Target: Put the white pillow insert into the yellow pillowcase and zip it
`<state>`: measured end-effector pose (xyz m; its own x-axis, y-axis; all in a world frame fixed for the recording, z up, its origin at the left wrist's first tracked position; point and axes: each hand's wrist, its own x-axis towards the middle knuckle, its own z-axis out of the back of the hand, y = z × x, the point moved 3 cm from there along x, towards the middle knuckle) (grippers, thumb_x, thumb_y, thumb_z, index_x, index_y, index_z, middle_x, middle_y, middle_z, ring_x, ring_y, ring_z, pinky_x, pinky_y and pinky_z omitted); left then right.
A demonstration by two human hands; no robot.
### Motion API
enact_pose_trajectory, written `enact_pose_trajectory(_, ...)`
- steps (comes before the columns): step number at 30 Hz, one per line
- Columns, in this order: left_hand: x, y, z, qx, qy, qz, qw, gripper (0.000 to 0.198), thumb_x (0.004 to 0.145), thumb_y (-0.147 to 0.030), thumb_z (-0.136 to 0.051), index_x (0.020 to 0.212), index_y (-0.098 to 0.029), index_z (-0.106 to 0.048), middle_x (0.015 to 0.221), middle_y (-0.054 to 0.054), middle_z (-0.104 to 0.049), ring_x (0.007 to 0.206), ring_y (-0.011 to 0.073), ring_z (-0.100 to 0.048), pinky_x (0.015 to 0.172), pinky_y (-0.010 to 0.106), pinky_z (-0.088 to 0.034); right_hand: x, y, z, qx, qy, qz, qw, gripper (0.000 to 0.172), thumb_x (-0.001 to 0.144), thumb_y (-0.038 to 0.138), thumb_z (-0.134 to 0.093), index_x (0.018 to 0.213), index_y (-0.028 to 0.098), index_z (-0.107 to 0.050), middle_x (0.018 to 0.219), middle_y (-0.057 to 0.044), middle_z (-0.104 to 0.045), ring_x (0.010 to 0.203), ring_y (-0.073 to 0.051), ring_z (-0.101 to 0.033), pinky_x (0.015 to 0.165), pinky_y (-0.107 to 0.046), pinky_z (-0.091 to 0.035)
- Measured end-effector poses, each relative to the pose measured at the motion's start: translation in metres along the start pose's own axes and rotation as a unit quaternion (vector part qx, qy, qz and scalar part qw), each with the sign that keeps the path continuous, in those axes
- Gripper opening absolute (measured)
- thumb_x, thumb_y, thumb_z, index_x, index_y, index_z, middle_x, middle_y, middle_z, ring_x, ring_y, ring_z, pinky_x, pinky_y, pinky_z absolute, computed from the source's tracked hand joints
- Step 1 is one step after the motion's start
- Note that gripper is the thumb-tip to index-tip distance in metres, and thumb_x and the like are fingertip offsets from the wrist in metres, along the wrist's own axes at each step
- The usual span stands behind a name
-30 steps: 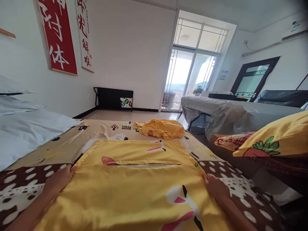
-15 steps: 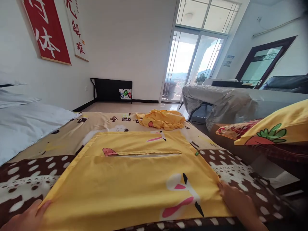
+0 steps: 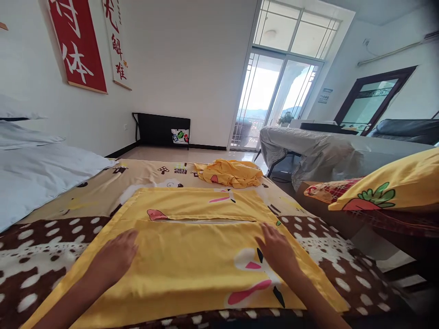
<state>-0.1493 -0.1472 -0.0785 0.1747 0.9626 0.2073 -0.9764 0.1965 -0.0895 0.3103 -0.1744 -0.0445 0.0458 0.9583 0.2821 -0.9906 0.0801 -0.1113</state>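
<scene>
Pressing flat with fingers spread, the left hand (image 3: 115, 257) and right hand (image 3: 278, 246) rest equally near on the yellow pillowcase (image 3: 192, 256), which lies across the bed (image 3: 41, 256), its opening just beyond the fingertips.

I see a room in a home, part bedroom and part living room. I am looking over a bed (image 3: 51, 228) with a cartoon sheet. White pillows (image 3: 30, 137) lie to its left. Past the bed, tall glass doors (image 3: 274, 100) open to a balcony. Right of the bed stands a covered sofa (image 3: 325, 155). Red banners (image 3: 77, 45) hang on the wall above the pillows.
</scene>
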Motion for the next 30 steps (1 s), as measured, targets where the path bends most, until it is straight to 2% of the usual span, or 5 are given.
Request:
enact_pose_trajectory(4,0.057,-0.114,-0.012,-0.029,0.129,-0.115,0.985,0.059,0.083,-0.013,-0.029,0.14,-0.002,-0.035,0.147,0.017,-0.032,0.137,0.0256,-0.03,0.111,0.042,-0.029,0.03,0.136,-0.004,0.186,0.079,0.161,0.966,0.063,0.091,0.039,-0.034,0.148,0.017,-0.02,0.155,-0.006,-0.017,0.142,-0.022,-0.016,0.113,-0.04,-0.019)
enact_pose_trajectory(8,0.063,-0.149,-0.038,-0.068,0.111,-0.139,0.982,0.056,0.089,-0.023,-0.031,0.144,-0.01,-0.031,0.149,0.013,-0.028,0.139,0.0258,-0.027,0.113,0.046,-0.024,0.033,0.18,-0.032,0.234,0.157,0.194,0.94,0.064,0.094,0.047,-0.024,0.149,0.013,-0.019,0.155,-0.008,-0.014,0.143,-0.021,-0.009,0.115,-0.043,-0.011)
enact_pose_trajectory(17,0.007,0.04,-0.042,0.024,0.014,-0.008,1.0,0.055,0.091,-0.047,-0.031,0.141,-0.024,-0.037,0.149,0.004,-0.032,0.138,0.0238,-0.029,0.111,0.047,-0.026,0.017,-0.029,-0.086,0.089,0.145,-0.03,0.985,0.064,0.093,0.051,-0.021,0.149,0.019,-0.02,0.155,-0.003,-0.017,0.143,-0.018,-0.013,0.114,-0.042,-0.015)
enact_pose_trajectory(21,-0.002,0.047,-0.034,0.074,0.014,-0.002,0.997,0.051,0.091,-0.031,-0.028,0.139,-0.02,-0.042,0.147,0.008,-0.036,0.137,0.0254,-0.031,0.11,0.05,-0.027,0.004,-0.079,-0.092,0.02,0.13,-0.111,0.985,0.058,0.093,0.041,-0.027,0.142,0.013,-0.038,0.149,-0.012,-0.032,0.139,-0.025,-0.027,0.112,-0.046,-0.021)
enact_pose_trajectory(30,0.09,-0.144,-0.018,-0.229,0.214,-0.195,0.929,0.054,0.089,-0.026,-0.028,0.142,-0.018,-0.037,0.147,0.004,-0.033,0.135,0.0175,-0.034,0.113,0.034,-0.028,0.013,0.164,-0.025,0.231,0.187,0.207,0.932,0.061,0.09,0.041,-0.039,0.142,0.009,-0.033,0.15,-0.017,-0.027,0.14,-0.028,-0.021,0.112,-0.049,-0.018)
